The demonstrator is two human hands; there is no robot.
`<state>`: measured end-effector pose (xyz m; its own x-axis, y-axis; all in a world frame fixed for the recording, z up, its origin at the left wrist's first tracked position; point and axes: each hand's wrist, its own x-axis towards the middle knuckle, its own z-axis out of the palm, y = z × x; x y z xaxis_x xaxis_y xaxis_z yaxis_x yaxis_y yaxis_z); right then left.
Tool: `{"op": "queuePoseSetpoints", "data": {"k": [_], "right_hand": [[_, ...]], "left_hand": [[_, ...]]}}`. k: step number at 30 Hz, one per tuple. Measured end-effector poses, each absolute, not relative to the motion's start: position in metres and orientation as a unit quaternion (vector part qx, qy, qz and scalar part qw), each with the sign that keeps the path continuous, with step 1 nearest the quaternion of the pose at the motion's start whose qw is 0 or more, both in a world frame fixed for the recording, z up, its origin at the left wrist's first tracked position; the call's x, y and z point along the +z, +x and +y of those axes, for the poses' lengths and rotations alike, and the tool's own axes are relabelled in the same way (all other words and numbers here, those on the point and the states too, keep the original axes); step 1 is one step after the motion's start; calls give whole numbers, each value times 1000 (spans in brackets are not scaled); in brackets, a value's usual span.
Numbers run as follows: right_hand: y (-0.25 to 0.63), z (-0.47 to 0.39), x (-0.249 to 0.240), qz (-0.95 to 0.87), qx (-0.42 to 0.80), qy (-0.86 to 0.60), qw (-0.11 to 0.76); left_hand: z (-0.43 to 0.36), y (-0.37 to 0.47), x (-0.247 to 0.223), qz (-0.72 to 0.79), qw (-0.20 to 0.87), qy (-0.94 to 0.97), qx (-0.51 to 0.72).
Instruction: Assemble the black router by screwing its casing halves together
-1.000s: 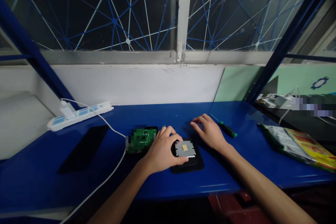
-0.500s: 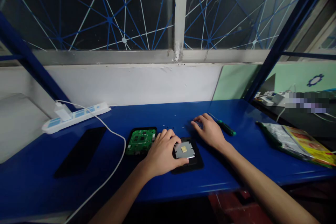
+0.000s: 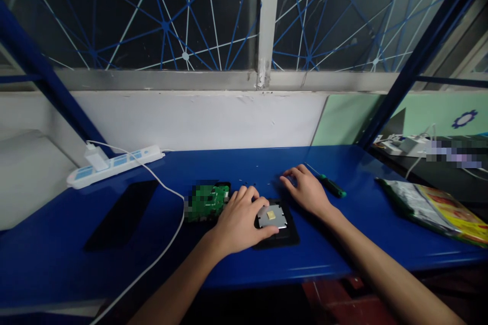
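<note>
My left hand (image 3: 242,219) rests over the left part of a black square cover (image 3: 293,236), its thumb and fingers spread around a silver metal plate (image 3: 279,219) with a small yellowish pad. Just left of that hand lies a green circuit board (image 3: 208,202) in a black case, partly pixelated. My right hand (image 3: 307,189) is on the blue table further right, fingers curved and apart, holding nothing visible. Beside it, a screwdriver (image 3: 332,186) with a dark green handle lies with its thin shaft pointing back left. Several tiny dark bits, perhaps screws, lie behind the cover.
A white power strip (image 3: 118,165) with a plugged charger sits at the back left, its white cable (image 3: 162,251) running forward. A flat black panel (image 3: 122,216) lies at left. On the right is a shiny colourful bag (image 3: 438,208). Blue posts flank the table.
The whole view has shifted slightly, moving things a little to the right. Both hands keep nearly the same pose and place over the table.
</note>
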<state>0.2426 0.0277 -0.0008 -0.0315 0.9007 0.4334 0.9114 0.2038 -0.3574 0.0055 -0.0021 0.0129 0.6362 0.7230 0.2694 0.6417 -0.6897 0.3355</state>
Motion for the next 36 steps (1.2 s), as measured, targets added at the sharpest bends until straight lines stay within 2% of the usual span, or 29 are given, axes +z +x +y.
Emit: {"op": "queuePoseSetpoints", "data": {"k": [15, 20, 23, 26, 28, 30, 33, 36], "right_hand": [[247, 30, -9, -689, -8, -686, 235], [252, 33, -13, -696, 0, -674, 247], [256, 36, -8, -696, -2, -660, 283], [258, 38, 0, -668, 10, -627, 401], [256, 36, 5, -627, 49, -593, 503], [253, 35, 8, -590, 105, -563, 569], [248, 34, 5, -557, 184, -525, 617], [244, 37, -2, -541, 221, -507, 633]], "left_hand": [[-4, 5, 15, 378, 93, 901, 191], [-4, 5, 14, 375, 89, 903, 191], [-4, 5, 14, 374, 83, 903, 193], [-5, 6, 16, 361, 83, 902, 222], [-4, 5, 20, 349, 84, 885, 297], [-2, 3, 25, 346, 79, 841, 408], [2, -2, 30, 359, 66, 762, 535], [5, -5, 31, 368, 60, 732, 570]]}}
